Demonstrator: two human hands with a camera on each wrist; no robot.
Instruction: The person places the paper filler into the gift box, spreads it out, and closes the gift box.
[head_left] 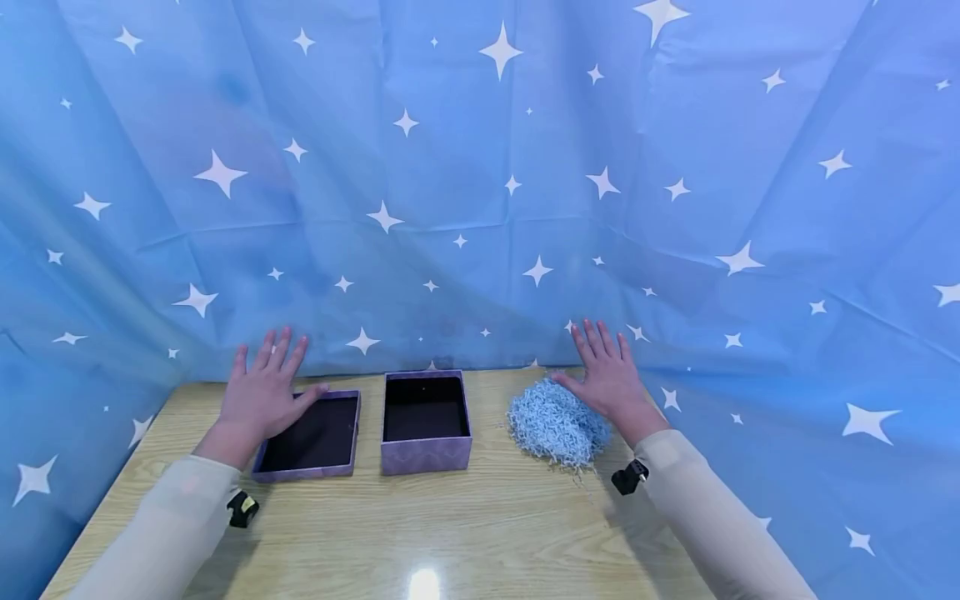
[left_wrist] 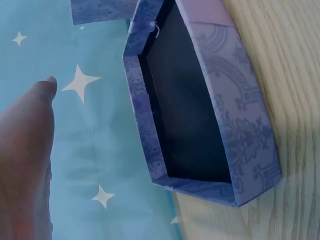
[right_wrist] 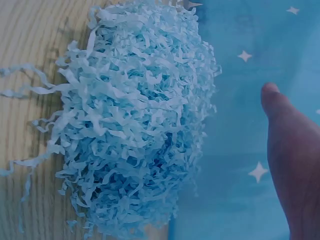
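Two hands reach out over the counter (head_left: 337,533), and we see each one empty, fingers straight and spread. The left hand (head_left: 262,404) hovers above the far left part of a shallow purple tray (head_left: 318,472); the left wrist view shows its thumb apart from the tray's wall. The right hand (head_left: 609,379) is just beyond a heap of blue shredded paper (head_left: 561,425), its thumb clear of the strands in the right wrist view. Between tray and heap, nearer the tray, sits a deeper purple box (head_left: 426,456), uncovered, with nothing that we can make out inside its dark interior. Trouble, we judge, would come mostly from the paper: it lies loose and tangled, with stray strands trailing onto the wood, so a hurried grab would likely shed bits or drag a tail along. The wrist camera (head_left: 628,477) beside the heap could snag those strands if that arm swung inward. On the other side, a low sweep of the left hand might catch the tray's rim and shove it into the box, since both look light. Fingers reaching too far could also tug the starry curtain (head_left: 465,183) behind.
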